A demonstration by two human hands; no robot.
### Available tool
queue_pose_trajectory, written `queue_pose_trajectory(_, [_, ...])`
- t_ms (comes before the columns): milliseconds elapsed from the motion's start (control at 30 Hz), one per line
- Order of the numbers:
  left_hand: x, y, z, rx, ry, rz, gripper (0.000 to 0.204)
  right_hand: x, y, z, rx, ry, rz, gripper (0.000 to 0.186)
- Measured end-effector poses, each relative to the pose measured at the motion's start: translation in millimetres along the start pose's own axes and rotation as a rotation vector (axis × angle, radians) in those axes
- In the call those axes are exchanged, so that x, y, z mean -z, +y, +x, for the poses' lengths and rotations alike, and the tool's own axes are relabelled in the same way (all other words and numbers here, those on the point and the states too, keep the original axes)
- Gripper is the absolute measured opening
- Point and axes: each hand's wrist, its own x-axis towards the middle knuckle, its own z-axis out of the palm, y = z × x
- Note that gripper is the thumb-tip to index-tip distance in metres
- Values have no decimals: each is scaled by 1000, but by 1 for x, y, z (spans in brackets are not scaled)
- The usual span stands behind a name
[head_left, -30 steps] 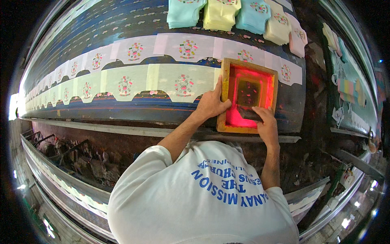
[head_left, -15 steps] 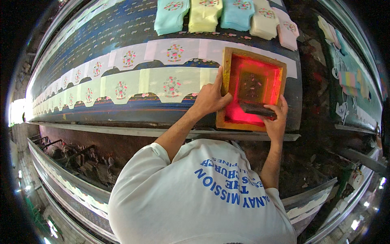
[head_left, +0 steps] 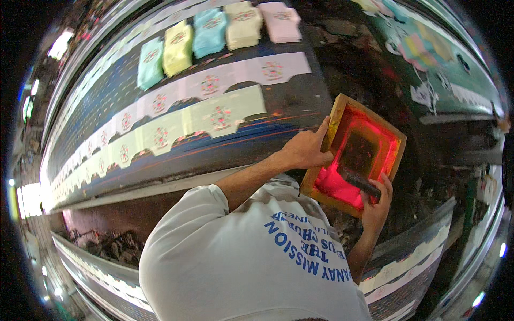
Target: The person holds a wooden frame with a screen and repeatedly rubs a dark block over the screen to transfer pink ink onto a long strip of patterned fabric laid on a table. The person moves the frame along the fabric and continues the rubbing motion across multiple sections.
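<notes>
And here we have a loose white T-shirt (head_left: 230, 251), roomy in the body, soft creases fanning out near the left short sleeve (head_left: 206, 203), and we spot its hem loosely circling the arm! Across the fabric comes the bold blue lettering (head_left: 310, 251), capitals stacked in several rows, the biggest row swinging round in an arc, smaller lines tucked inside it. Below the hem we get a bare left forearm (head_left: 251, 176), then a bare left hand (head_left: 308, 151) and right hand (head_left: 378, 207).

Dim surroundings, white glare (head_left: 32, 200) at left, slight blur, edges bent.
</notes>
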Motion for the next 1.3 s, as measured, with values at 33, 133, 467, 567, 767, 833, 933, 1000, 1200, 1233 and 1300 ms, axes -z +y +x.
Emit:
queue_pose_trajectory(33, [-7,20,15,2,-84,18,122,12,17,-7,-25,13,-17,53])
queue_pose_trajectory(133, [-52,50,59,-109,-117,125,121,40,55,-23,-100,83,-44,52])
queue_pose_trajectory(467, [-106,132,192,-331,-328,145,107,61,118,0,-275,325,43,51])
queue_pose_trajectory(567, [-131,161,244,-399,-370,140,104,68,143,19,-366,410,56,46])
queue_pose_trajectory(767, [-167,235,347,-468,-401,148,98,113,196,95,-411,587,75,45])
queue_pose_trajectory(833, [-182,259,378,-496,-407,160,95,133,210,116,-398,632,61,43])
queue_pose_trajectory(933, [-210,291,427,-543,-429,196,90,161,231,141,-435,686,45,44])
queue_pose_trajectory(1000, [-230,315,452,-553,-460,247,87,178,248,150,-475,673,53,45])
queue_pose_trajectory(1200, [-308,396,500,-577,-663,181,82,209,306,158,-645,821,78,44])
queue_pose_trajectory(1233, [-323,409,508,-592,-685,207,82,213,316,158,-674,872,91,43])
queue_pose_trajectory(1300, [-356,436,521,-626,-732,259,81,231,338,155,-715,885,107,43])
